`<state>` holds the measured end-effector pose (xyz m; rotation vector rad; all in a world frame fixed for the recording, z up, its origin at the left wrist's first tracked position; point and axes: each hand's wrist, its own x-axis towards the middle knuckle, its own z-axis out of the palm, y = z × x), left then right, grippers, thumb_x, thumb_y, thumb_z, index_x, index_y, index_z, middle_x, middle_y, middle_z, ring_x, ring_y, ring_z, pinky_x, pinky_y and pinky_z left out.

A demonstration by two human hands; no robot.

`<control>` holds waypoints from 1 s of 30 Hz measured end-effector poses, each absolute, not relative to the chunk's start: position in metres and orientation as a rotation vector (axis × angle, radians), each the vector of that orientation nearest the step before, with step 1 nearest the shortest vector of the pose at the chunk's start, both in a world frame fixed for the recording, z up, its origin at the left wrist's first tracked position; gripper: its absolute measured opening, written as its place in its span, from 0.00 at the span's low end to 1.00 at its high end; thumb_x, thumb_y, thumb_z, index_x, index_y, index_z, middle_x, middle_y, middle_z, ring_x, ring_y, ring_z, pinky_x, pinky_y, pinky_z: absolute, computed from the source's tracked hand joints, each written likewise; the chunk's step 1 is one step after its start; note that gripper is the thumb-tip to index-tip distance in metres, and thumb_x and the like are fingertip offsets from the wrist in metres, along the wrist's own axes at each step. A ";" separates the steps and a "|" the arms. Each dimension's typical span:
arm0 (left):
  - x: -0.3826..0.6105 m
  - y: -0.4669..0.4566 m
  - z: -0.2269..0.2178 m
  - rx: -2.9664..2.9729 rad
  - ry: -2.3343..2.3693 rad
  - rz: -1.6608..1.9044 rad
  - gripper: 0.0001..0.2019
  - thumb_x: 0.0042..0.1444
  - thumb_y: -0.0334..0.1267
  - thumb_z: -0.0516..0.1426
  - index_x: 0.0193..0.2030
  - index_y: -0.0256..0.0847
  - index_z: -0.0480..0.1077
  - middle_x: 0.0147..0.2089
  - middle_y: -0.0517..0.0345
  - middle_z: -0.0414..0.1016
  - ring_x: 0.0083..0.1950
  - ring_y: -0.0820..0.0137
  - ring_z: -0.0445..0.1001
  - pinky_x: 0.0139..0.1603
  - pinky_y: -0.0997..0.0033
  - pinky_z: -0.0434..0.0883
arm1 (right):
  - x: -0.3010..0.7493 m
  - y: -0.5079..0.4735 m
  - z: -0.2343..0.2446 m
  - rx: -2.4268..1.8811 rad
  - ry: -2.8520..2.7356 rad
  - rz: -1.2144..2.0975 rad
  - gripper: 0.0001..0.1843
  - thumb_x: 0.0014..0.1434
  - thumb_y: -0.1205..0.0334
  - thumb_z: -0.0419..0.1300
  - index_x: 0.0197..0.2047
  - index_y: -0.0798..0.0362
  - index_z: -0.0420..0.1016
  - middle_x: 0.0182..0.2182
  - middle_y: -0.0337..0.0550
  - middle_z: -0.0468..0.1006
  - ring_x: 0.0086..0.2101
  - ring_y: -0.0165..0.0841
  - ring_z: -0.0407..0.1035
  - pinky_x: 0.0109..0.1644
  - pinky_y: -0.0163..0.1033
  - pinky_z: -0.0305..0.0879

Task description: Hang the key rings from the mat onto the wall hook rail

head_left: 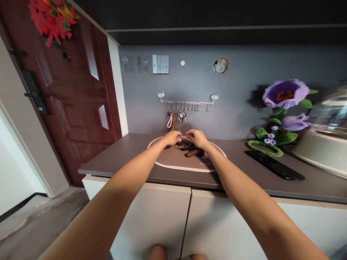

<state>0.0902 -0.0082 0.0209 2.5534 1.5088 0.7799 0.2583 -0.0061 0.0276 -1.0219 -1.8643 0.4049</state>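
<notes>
Both hands meet over an oval mat [173, 164] on the counter [130, 155]. The left hand [172, 138] and right hand [197, 138] curl their fingers onto a dark bunch of keys [187, 147] lying just below and between them, equally near; whether they pinch it I cannot tell. A brown tag [192, 153] points toward the right forearm. A key rack [187, 103] hangs on the grey wall behind.

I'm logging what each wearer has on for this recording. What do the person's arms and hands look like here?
Both arms are bare along all that shows, with no sleeves in view. The left hand and right hand wear no gloves. No watch, bracelet or ring shows, though the fingers are too small to rule out a ring.
</notes>
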 end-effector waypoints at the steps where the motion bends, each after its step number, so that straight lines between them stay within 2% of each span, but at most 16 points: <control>1: 0.091 -0.007 0.019 2.553 1.488 0.777 0.14 0.48 0.34 0.55 0.43 0.37 0.70 0.38 0.53 0.75 0.38 0.67 0.71 0.40 0.73 0.65 | 0.260 -0.006 0.027 -1.017 -1.906 0.381 0.09 0.42 0.75 0.61 0.25 0.51 0.75 0.25 0.38 0.76 0.29 0.31 0.68 0.43 0.38 0.61; 10: 0.077 -0.002 0.004 2.639 1.312 0.676 0.10 0.47 0.33 0.56 0.37 0.41 0.74 0.39 0.56 0.76 0.40 0.66 0.71 0.44 0.71 0.64 | 0.252 -0.009 0.028 -1.015 -2.051 0.287 0.07 0.43 0.73 0.60 0.25 0.51 0.75 0.25 0.38 0.76 0.30 0.32 0.68 0.41 0.35 0.60; 17: 0.074 -0.005 0.003 2.773 1.322 0.649 0.13 0.50 0.31 0.53 0.42 0.39 0.73 0.43 0.51 0.74 0.44 0.64 0.70 0.47 0.69 0.64 | 0.252 -0.010 0.027 -1.084 -2.202 0.115 0.07 0.48 0.71 0.58 0.29 0.52 0.76 0.28 0.40 0.77 0.31 0.31 0.68 0.39 0.34 0.60; 25: 0.074 -0.009 0.006 2.877 1.328 0.601 0.14 0.54 0.28 0.48 0.43 0.36 0.72 0.45 0.50 0.73 0.45 0.67 0.70 0.47 0.71 0.64 | 0.252 -0.016 0.031 -1.163 -2.310 0.018 0.09 0.52 0.67 0.55 0.36 0.55 0.75 0.33 0.43 0.77 0.34 0.30 0.69 0.40 0.31 0.59; 30: 0.077 -0.007 0.005 2.767 1.357 0.739 0.13 0.54 0.28 0.48 0.40 0.37 0.73 0.44 0.53 0.74 0.45 0.68 0.70 0.47 0.71 0.64 | 0.252 -0.019 0.033 -1.139 -2.346 0.021 0.09 0.53 0.64 0.56 0.37 0.54 0.75 0.33 0.42 0.77 0.33 0.29 0.69 0.38 0.31 0.59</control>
